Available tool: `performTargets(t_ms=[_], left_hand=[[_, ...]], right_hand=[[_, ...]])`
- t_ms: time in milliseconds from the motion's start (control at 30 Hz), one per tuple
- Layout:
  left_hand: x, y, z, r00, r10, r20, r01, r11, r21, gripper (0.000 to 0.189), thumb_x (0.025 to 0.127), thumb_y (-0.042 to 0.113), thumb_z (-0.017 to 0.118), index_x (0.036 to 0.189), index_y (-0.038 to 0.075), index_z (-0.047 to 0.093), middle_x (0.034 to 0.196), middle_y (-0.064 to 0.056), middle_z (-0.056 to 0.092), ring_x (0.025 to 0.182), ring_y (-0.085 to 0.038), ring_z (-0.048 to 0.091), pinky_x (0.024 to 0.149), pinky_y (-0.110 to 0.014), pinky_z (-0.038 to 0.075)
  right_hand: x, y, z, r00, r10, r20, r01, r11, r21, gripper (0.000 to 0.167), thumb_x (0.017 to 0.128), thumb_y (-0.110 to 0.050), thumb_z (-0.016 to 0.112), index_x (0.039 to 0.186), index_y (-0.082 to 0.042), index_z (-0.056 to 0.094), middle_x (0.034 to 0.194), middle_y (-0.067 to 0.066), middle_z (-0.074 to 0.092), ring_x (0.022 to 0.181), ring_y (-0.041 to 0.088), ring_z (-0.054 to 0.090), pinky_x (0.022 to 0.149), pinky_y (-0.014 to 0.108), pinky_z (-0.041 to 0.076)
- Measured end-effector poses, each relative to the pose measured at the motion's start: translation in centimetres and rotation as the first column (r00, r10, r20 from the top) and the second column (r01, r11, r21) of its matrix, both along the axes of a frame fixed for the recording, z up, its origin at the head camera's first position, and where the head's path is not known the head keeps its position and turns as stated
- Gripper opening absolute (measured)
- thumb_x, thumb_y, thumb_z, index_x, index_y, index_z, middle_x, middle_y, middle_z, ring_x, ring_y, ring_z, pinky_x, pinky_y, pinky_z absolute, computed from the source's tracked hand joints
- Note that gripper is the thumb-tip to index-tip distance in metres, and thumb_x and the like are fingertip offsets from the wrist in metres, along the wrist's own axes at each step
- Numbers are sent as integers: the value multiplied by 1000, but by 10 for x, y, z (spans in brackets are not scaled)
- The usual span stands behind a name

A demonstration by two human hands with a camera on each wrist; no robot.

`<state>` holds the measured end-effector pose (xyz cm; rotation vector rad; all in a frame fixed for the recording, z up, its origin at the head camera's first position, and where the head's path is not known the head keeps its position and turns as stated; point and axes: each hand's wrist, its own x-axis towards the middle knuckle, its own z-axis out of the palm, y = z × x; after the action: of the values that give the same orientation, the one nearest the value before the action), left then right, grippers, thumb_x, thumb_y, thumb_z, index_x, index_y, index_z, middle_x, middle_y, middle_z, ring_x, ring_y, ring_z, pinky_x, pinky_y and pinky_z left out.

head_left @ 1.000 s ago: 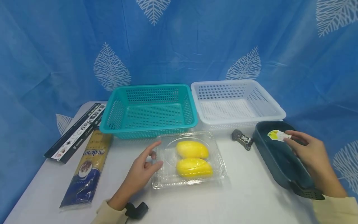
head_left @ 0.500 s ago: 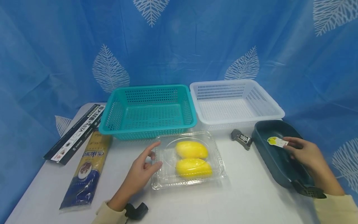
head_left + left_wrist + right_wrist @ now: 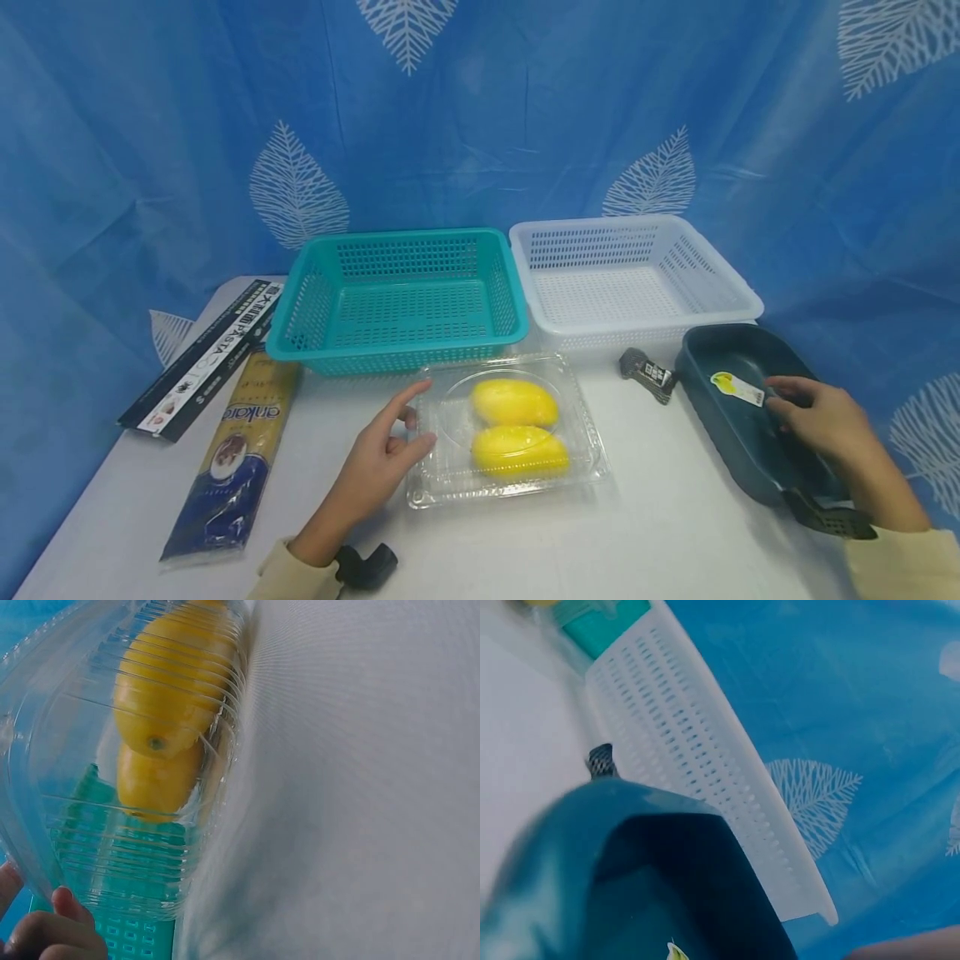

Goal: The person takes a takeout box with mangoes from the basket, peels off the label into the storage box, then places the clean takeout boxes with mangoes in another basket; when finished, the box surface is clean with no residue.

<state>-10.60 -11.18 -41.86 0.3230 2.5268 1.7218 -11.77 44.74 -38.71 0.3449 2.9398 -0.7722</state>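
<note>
My left hand (image 3: pixel 382 450) is at the left edge of a clear plastic clamshell box (image 3: pixel 450 479), its index finger and thumb spread along the rim. Inside the box lie two yellow mangoes (image 3: pixel 515 402), also visible through the ribbed wall in the left wrist view, where my fingertips (image 3: pixel 66 901) meet the box's edge. My right hand (image 3: pixel 821 421) reaches into a dark teal tub (image 3: pixel 720 417) on the right. Just off its fingertips, a small white tag (image 3: pixel 738 389) with a yellow-green picture lies in the tub; only the tag's tip shows in the right wrist view.
Behind the box stand a turquoise basket (image 3: pixel 397 352) and a white basket (image 3: pixel 645 321). A small dark wrapped packet (image 3: pixel 648 375) sits beside the tub. At left are a black pasta box (image 3: pixel 202 358) and a blue-and-gold pasta bag (image 3: pixel 232 458). A blue curtain (image 3: pixel 480 108) hangs behind.
My right hand has lowered into the dark teal tub with the tag and let go of it; the tag now lies just beyond my fingertips. The left hand stays at the clamshell box.
</note>
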Motion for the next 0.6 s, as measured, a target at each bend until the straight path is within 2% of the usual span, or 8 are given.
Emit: performTargets(t_ms=[133, 200, 400, 500, 600], left_hand=[[0, 0, 0, 1000, -1, -1, 1, 1000, -1, 66, 97, 12, 70, 154, 32, 43, 112, -13, 52, 46, -4, 33, 44, -20, 29], [0, 0, 0, 1000, -4, -3, 4, 1000, 0, 66, 97, 12, 70, 154, 32, 43, 112, -13, 52, 46, -4, 33, 44, -20, 29], [0, -1, 0, 1000, 0, 3, 0, 1000, 1, 67, 97, 11, 70, 154, 32, 43, 113, -13, 51, 46, -4, 32, 44, -20, 30], [0, -1, 0, 1000, 0, 8, 0, 1000, 0, 67, 97, 12, 70, 154, 33, 43, 113, -13, 51, 47, -4, 33, 44, -20, 30], [0, -1, -1, 1000, -8, 4, 8, 1000, 12, 67, 97, 11, 70, 154, 31, 42, 113, -13, 51, 47, -4, 33, 45, -20, 30]], right_hand=[[3, -14, 13, 998, 29, -49, -28, 999, 28, 58, 107, -38, 52, 143, 8, 47, 129, 39, 51, 94, 43, 62, 65, 49, 52], [2, -25, 20, 996, 26, -81, -25, 1000, 13, 61, 107, -41, 51, 145, 6, 46, 127, 36, 54, 96, 44, 61, 64, 47, 51], [-9, -65, 39, 979, 2, -203, -10, 999, -41, 59, 106, -40, 52, 151, -3, 45, 118, 23, 64, 71, 16, 61, 57, 33, 42], [-21, -82, 43, 970, -72, -231, 46, 992, -115, 60, 106, -42, 51, 155, -8, 43, 125, 22, 61, 73, 12, 61, 57, 30, 45], [-34, -97, 46, 956, -154, -250, 97, 970, -224, 60, 106, -41, 50, 157, -11, 40, 129, 21, 60, 77, 14, 61, 59, 26, 48]])
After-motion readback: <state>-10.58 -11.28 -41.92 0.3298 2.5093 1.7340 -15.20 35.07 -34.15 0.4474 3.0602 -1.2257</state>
